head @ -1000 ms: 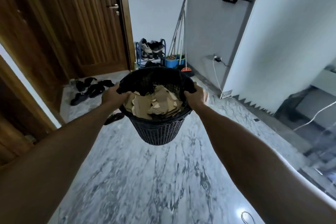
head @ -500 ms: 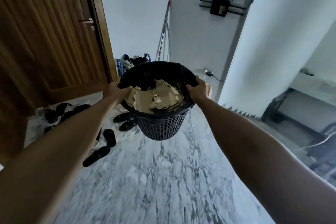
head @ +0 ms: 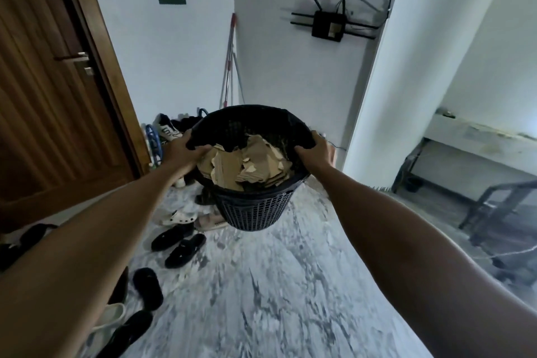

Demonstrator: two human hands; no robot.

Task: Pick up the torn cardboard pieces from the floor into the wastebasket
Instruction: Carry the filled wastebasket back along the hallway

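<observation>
A black mesh wastebasket (head: 252,209) is held up off the marble floor at arm's length, tilted slightly toward me. Several torn brown cardboard pieces (head: 252,163) fill it. My left hand (head: 183,151) grips the rim on the left side and my right hand (head: 315,151) grips the rim on the right. No cardboard shows on the visible floor.
Several black sandals (head: 180,244) and pale slippers (head: 178,216) lie on the floor at left, below a wooden door (head: 52,102). A shoe rack (head: 162,131) and mop handles (head: 229,67) stand in the far corner. A white pillar (head: 406,73) rises at right, with metal furniture (head: 494,206) beyond.
I have walked forward carrying the basket toward the far corner. The door, shoes and wall have come closer, and the view has tipped upward. Both hands keep their grip.
</observation>
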